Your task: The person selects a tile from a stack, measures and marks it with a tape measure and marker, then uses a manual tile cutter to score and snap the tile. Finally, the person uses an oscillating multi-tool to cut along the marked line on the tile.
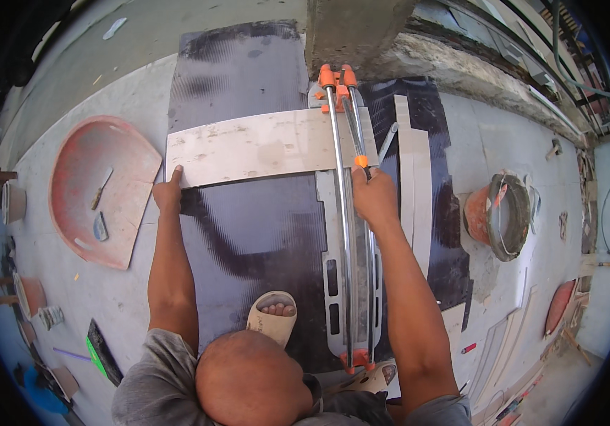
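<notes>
A long tile cutter [347,248] with two steel rails and orange fittings stands lengthwise on dark ribbed sheets [248,227]. A pale tile strip [248,145] lies crosswise on it, beneath the rails. My left hand [168,188] grips the strip's left end, thumb on top. My right hand [370,195] is closed round the cutter's orange-and-black handle [361,162], just below the strip. Narrow tile strips [418,199] lie to the right of the cutter, beside a silver lever [388,142]. A sandalled foot [269,319] is between my forearms.
A pinkish basin [74,184] with small tools lies left. An orange bucket [479,216] with a grey rim stands right. A concrete column [358,32] and ledge bound the back. A green-and-black tool [102,355] lies lower left. More strips [503,355] lie lower right.
</notes>
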Demonstrator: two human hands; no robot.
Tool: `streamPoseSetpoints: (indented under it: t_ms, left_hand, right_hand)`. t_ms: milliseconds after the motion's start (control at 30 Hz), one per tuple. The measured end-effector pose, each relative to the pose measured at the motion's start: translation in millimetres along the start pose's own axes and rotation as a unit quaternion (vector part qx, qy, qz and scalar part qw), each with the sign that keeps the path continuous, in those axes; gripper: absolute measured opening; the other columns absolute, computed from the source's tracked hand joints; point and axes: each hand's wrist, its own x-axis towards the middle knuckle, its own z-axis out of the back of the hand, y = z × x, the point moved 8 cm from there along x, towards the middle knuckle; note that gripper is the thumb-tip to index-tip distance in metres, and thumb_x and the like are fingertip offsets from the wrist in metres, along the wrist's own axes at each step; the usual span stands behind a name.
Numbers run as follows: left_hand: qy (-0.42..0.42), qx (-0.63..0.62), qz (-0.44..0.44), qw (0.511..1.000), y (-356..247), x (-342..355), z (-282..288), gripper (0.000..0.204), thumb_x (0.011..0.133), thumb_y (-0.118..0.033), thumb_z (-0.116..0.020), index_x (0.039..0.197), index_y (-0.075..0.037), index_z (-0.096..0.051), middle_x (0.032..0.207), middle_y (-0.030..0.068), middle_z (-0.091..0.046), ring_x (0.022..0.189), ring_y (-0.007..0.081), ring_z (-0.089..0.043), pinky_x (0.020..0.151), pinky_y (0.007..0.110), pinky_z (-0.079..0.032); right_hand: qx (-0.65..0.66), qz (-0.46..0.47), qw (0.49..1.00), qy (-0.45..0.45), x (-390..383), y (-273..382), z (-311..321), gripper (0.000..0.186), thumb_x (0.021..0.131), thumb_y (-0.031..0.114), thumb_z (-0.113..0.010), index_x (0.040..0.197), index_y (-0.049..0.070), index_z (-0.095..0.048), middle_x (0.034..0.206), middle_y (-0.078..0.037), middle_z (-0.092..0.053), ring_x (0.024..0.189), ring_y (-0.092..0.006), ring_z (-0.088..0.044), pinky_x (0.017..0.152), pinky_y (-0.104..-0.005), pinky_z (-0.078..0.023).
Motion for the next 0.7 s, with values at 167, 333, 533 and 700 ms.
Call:
streamPoseSetpoints:
  t_ms: [167, 333, 533, 700]
  left_hand:
    - [-0.001, -0.014, -0.014, 1.000, -5.4, -5.5, -6.7, 0.078, 0.073, -0.050, -0.081, 0.096, 0.022, -0.062, 0.099, 0.0315, -0.067, 0.090, 0.0371, -0.067, 0.081, 0.042, -0.051]
    - [-0.045, 0.076, -0.072, 0.993, -7.4, 4.0, 7.2, 0.082, 0.078, -0.055, -0.074, 0.111, 0.018, -0.058, 0.115, 0.0351, -0.059, 0.101, 0.0404, -0.062, 0.089, 0.044, -0.050]
    - [-0.039, 0.244, -0.223, 0.943, -151.8, -132.3, -8.4, 0.085, 0.080, -0.060, -0.067, 0.118, 0.014, -0.053, 0.119, 0.0339, -0.048, 0.110, 0.0480, -0.054, 0.092, 0.050, -0.049]
    - [0.572, -0.016, -0.040, 0.819, -192.5, -338.8, -148.2, 0.111, 0.069, -0.076, -0.070, 0.120, 0.022, -0.051, 0.107, 0.0340, -0.058, 0.101, 0.0414, -0.063, 0.086, 0.043, -0.055]
  right_hand:
    - [-0.016, 0.012, 0.998, -0.052, -6.4, -10.5, 1.3, 0.046, 0.094, 0.036, -0.055, 0.092, -0.009, -0.062, 0.083, -0.028, -0.065, 0.081, -0.0430, -0.065, 0.075, -0.0474, -0.050]
    - [-0.045, -0.027, 0.999, 0.010, -5.8, -4.3, -8.9, 0.048, 0.095, 0.035, -0.051, 0.110, -0.009, -0.062, 0.105, -0.029, -0.066, 0.100, -0.0439, -0.064, 0.089, -0.0482, -0.051]
    - [0.025, -0.091, 0.994, 0.045, 2.7, -27.9, -14.2, 0.056, 0.087, 0.036, -0.060, 0.119, -0.010, -0.056, 0.111, -0.032, -0.063, 0.106, -0.0414, -0.063, 0.093, -0.0465, -0.050]
    - [-0.074, -0.106, 0.989, -0.073, -13.8, -13.4, -3.0, 0.056, 0.083, 0.030, -0.062, 0.119, -0.012, -0.055, 0.115, -0.033, -0.061, 0.109, -0.0396, -0.063, 0.095, -0.0430, -0.049]
